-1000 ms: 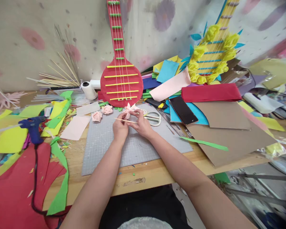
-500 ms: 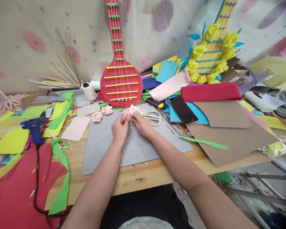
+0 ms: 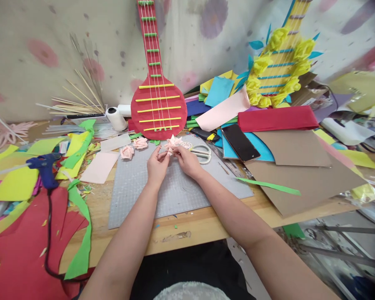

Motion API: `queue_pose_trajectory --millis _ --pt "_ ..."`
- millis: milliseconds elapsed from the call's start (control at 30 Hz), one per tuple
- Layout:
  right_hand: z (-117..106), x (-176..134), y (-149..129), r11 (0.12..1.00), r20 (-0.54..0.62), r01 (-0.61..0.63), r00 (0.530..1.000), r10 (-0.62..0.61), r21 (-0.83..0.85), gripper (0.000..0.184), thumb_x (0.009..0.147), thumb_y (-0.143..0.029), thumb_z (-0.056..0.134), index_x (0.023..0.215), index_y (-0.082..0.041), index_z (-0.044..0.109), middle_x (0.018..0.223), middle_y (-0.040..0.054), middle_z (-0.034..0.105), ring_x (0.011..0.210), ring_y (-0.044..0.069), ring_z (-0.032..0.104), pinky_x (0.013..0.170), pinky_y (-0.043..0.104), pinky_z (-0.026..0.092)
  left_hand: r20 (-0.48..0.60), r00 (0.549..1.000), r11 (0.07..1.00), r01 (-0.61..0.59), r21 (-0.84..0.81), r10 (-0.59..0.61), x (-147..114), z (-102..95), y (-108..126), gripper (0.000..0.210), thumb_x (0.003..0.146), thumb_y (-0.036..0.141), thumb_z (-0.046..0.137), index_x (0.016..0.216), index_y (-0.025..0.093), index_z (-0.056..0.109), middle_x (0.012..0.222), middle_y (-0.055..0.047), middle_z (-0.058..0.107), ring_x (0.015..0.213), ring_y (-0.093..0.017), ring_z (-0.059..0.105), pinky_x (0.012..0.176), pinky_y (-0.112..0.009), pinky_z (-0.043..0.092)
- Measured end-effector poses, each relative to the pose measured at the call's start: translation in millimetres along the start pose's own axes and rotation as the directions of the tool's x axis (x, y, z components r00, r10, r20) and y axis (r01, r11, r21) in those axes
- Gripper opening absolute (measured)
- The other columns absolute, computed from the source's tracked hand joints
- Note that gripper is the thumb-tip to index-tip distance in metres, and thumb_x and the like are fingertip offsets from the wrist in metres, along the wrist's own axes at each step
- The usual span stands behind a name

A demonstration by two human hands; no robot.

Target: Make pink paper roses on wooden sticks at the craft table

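Note:
Above the grey cutting mat (image 3: 137, 196), my left hand (image 3: 158, 166) and my right hand (image 3: 187, 162) are close together, fingers pinched around a pale pink paper flower (image 3: 173, 142). A thin stick-like piece shows at the left fingertips; its full length is hidden. Two finished-looking pink paper roses, one rose (image 3: 127, 152) and another rose (image 3: 140, 143), lie at the mat's upper left. Scissors (image 3: 203, 154) with white handles rest just right of my right hand. Behind the hands stands a red paper lute-like instrument (image 3: 158, 110) with yellow bars and white strings.
A blue glue gun (image 3: 45, 166) lies on paper scraps at left, its cord running over red paper (image 3: 21, 250). At right are a black phone (image 3: 240, 142), brown cardboard (image 3: 303, 183) and a green strip (image 3: 268, 185). A yellow flowered instrument (image 3: 278, 71) leans at the back.
The pink flower has turned slightly between my fingers and shows more of its petals. Both hands stay in nearly the same place; the view has shifted a little.

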State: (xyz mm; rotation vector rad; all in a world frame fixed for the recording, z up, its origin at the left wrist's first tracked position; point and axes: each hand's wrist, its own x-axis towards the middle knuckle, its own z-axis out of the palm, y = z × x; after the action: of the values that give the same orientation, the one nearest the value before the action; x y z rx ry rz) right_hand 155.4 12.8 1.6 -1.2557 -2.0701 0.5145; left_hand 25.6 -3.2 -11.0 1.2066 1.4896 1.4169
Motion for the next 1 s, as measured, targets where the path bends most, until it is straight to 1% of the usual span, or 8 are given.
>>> queue_pose_trajectory --millis 67,133,233,367,533,700,900,1000 --pt "1 1 4 0.997 -0.007 -0.012 1.0 0.012 0.071 0.017 0.085 -0.019 0.04 0.094 -0.021 0.054 0.091 0.0039 0.064 0.086 0.019 0.058 0.073 0.03 0.043 0.022 0.997 0.996 -0.074 0.043 0.073 -3 -0.5 1 0.061 0.074 0.013 0.055 0.132 0.019 0.037 0.098 -0.006 0.069 0.088 -0.016 0.065 0.076 -0.03 0.054" --pt "2 2 7 0.991 -0.034 0.003 0.999 0.002 0.136 0.015 0.084 -0.02 0.041 0.091 -0.021 0.054 0.091 0.0038 0.064 0.085 0.018 0.058 0.072 0.03 0.043 0.052 0.986 0.98 -0.162 0.116 0.156 -6 -2.1 4 0.066 0.074 0.012 0.054 0.135 0.022 0.032 0.102 -0.005 0.068 0.091 -0.016 0.065 0.076 -0.029 0.053" --pt "1 2 7 0.979 -0.094 0.062 0.995 -0.044 0.193 0.014 0.085 -0.023 0.042 0.089 -0.021 0.055 0.095 0.004 0.064 0.084 0.017 0.057 0.073 0.029 0.042 0.066 0.964 0.928 -0.267 0.262 0.258 -10 -5.7 13 0.061 0.076 0.017 0.055 0.133 0.025 0.034 0.1 -0.003 0.068 0.089 -0.015 0.065 0.075 -0.028 0.053" --pt "-5 0 3 0.978 -0.119 0.117 0.988 -0.097 0.171 0.016 0.085 -0.032 0.046 0.089 -0.02 0.056 0.092 0.0042 0.064 0.075 0.015 0.056 0.069 0.027 0.041 0.068 0.936 0.857 -0.344 0.383 0.345 -10 -9.4 21 0.049 0.078 0.02 0.055 0.125 0.026 0.043 0.096 -0.001 0.069 0.084 -0.013 0.065 0.071 -0.026 0.052" --pt "-12 -1 3 0.982 -0.106 0.157 0.984 -0.146 0.108 0.02 0.08 -0.036 0.055 0.092 -0.019 0.058 0.092 0.0043 0.064 0.07 0.014 0.053 0.068 0.027 0.041 0.081 0.914 0.81 -0.392 0.437 0.399 -8 -10.3 20 0.049 0.078 0.023 0.056 0.124 0.028 0.044 0.097 0.001 0.068 0.078 -0.012 0.065 0.069 -0.024 0.05" --pt "-12 -1 3 0.99 -0.102 0.1 0.991 -0.09 0.101 0.019 0.085 -0.033 0.047 0.088 -0.02 0.06 0.088 0.0041 0.064 0.077 0.015 0.056 0.072 0.027 0.041 0.087 0.899 0.732 -0.402 0.55 0.429 -9 -10.5 20 0.045 0.077 0.027 0.058 0.121 0.028 0.048 0.093 0.001 0.069 0.066 -0.012 0.062 0.066 -0.025 0.046" --pt "-10 -1 -1 0.977 -0.111 0.018 0.994 0.006 0.213 0.018 0.084 -0.033 0.047 0.086 -0.02 0.06 0.084 0.0024 0.064 0.073 0.014 0.056 0.068 0.025 0.041 0.108 0.846 0.628 -0.467 0.623 0.521 -6 -7.9 21 0.038 0.077 0.03 0.058 0.114 0.023 0.055 0.09 -0.003 0.069 0.086 -0.018 0.06 0.073 -0.028 0.044" --pt "-9 -1 -2 0.957 -0.125 -0.014 0.991 0.052 0.288 0.018 0.082 -0.034 0.048 0.083 -0.02 0.059 0.081 0.0016 0.064 0.07 0.013 0.056 0.067 0.025 0.042 0.123 0.822 0.591 -0.495 0.637 0.556 -3 -7.5 23 0.032 0.076 0.03 0.059 0.108 0.023 0.059 0.088 -0.003 0.068 0.092 -0.02 0.057 0.075 -0.03 0.044"
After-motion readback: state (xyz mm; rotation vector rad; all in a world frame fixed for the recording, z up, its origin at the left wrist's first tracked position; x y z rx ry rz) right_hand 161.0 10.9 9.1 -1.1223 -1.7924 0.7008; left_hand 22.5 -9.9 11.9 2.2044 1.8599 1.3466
